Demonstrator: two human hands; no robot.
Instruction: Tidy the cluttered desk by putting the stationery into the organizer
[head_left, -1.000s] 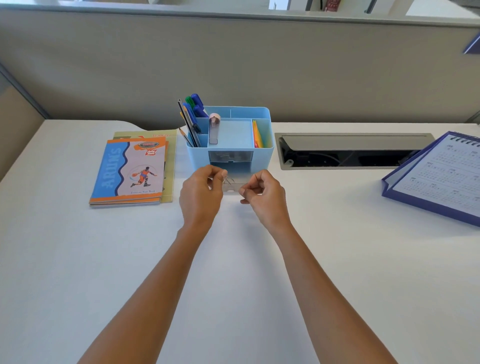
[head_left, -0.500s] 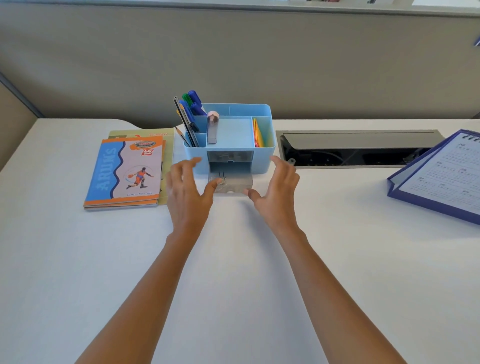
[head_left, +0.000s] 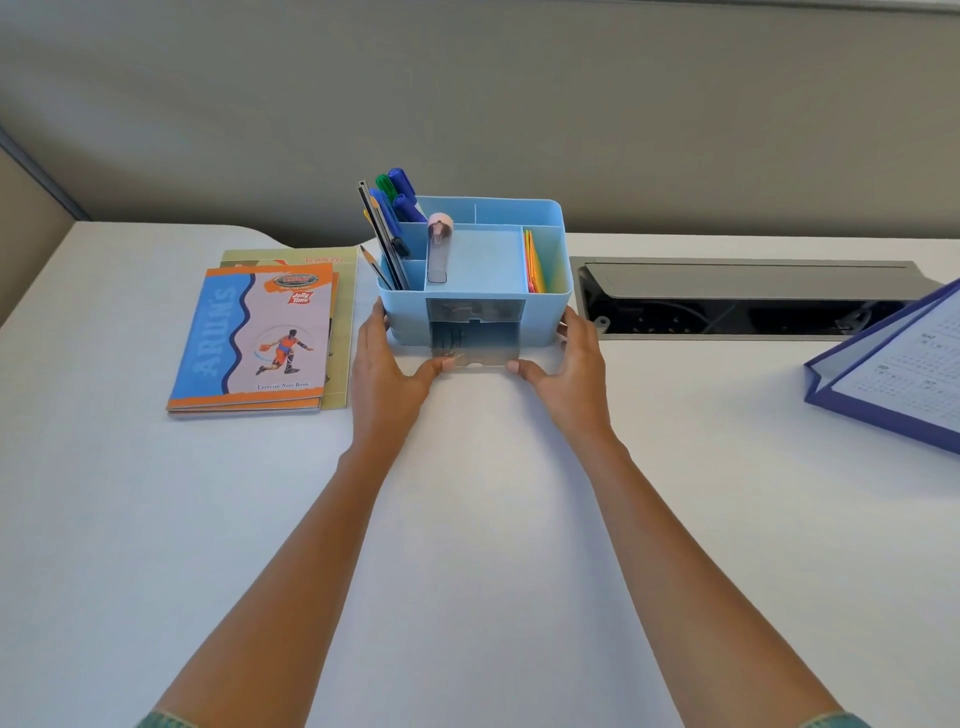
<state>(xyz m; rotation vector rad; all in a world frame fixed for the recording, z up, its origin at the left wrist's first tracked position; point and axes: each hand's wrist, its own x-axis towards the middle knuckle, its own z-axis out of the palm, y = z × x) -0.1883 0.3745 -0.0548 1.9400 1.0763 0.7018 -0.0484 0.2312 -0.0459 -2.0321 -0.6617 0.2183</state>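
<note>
A light blue desk organizer (head_left: 550, 322) stands on the white desk, with a clear drawer (head_left: 475, 345) partly pulled out of its front. It holds markers and pencils (head_left: 397, 200) in the left compartment, a pink-capped tube (head_left: 439, 249) and orange sticky notes (head_left: 535, 267). My left hand (head_left: 387, 374) lies along the organizer's left side, fingers straight, thumb tip on the drawer's front edge. My right hand (head_left: 566, 374) mirrors it on the right side, thumb on the drawer front.
A stack of exercise notebooks (head_left: 254, 338) lies just left of my left hand. An open cable tray (head_left: 727, 306) is sunk into the desk to the right of the organizer. A blue desk calendar (head_left: 893, 374) stands at the far right.
Both hands let go of their pinch at the drawer front, spread apart and settled against the organizer's two sides, with the thumbs now on the drawer.
</note>
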